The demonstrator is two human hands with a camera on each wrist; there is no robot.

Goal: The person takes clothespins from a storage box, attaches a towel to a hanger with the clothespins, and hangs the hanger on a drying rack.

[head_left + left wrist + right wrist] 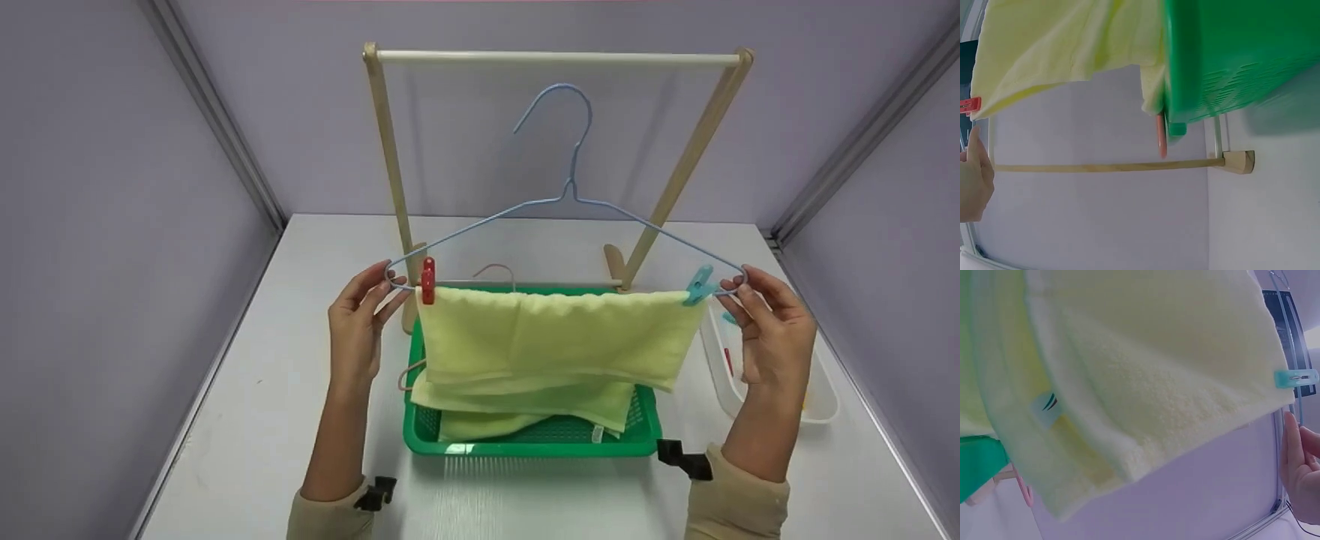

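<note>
Nearest me, the left hand (356, 319) and the right hand (778, 330) each pinch one lower corner of a blue wire hanger (572, 187), their fingers closed down to about the thickness of the wire. From the hanger's bottom bar hangs a yellow towel (559, 337), with a red clip (428, 281) at its left end and a turquoise clip (699, 286) at its right. I judge the towel light, soft and limp, nothing I could break, though it would sag badly if I took it by the cloth alone. The wire is probably springy and a little slick, so I favour the bare corners outside the clips, just where the fingers are.

Beneath, on the white counter (247, 420), the green basket (525, 449) holds more yellow cloth (487, 425); how many pieces, I can't tell. A pink loop (401, 377) shows at its left side and a pink hook (495, 265) near its far edge. To my right, a white tray (825, 409), partly hidden by the right arm (765, 427), contains a small red piece (728, 361) and something turquoise. Farthest off, a wooden rack (688, 169) carries a white bar (559, 57) across its top.
</note>
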